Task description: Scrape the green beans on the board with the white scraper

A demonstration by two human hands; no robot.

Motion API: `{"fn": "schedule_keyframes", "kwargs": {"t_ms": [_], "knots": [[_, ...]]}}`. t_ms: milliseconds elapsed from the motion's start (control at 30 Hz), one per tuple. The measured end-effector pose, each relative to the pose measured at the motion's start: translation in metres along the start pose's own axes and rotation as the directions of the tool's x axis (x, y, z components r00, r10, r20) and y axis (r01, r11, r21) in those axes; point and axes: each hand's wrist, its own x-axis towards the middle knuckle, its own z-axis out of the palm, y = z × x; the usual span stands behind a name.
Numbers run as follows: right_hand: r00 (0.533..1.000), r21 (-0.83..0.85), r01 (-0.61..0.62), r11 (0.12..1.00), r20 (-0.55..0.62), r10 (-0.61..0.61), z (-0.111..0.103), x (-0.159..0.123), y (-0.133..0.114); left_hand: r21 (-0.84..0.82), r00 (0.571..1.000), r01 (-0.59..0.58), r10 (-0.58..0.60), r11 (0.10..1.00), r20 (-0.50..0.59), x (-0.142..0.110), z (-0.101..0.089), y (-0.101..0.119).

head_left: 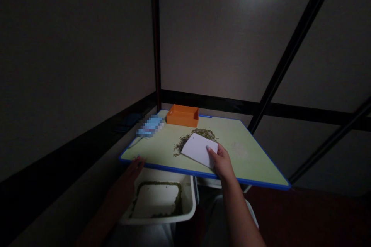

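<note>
My right hand is closed on a flat white scraper card, thumb on top, near the table's front edge. The card has rounded corners and a small hole in one of them. Just behind and left of it lies a loose pile of small green and dark grains, partly hidden by the card. My left hand has its fingers stretched out and touches the table's front left edge. Under that edge stands a white tub with a band of green grains along its inner sides.
The light green table has a blue rim. An orange open box stands at its back, and a blurred blue and white packet lies at the back left. Walls close in behind and on the left.
</note>
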Motion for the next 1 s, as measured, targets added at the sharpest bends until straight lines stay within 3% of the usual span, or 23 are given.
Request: {"fn": "schedule_keyframes", "kwargs": {"t_ms": [433,700,1000], "knots": [[1.0,0.007,0.027,1.0,0.003,-0.027,0.001,0.002,-0.001,0.081,0.998,-0.011,0.006,0.997,0.059,0.01,-0.013,-0.002],[1.0,-0.003,0.013,1.0,0.011,-0.013,0.003,-0.003,-0.008,0.097,0.997,-0.055,0.049,0.994,0.066,0.004,-0.019,0.003],[1.0,-0.031,0.017,0.999,-0.021,-0.017,0.005,-0.005,-0.014,0.095,0.998,-0.062,0.059,0.994,0.037,-0.004,-0.006,0.005]]}}
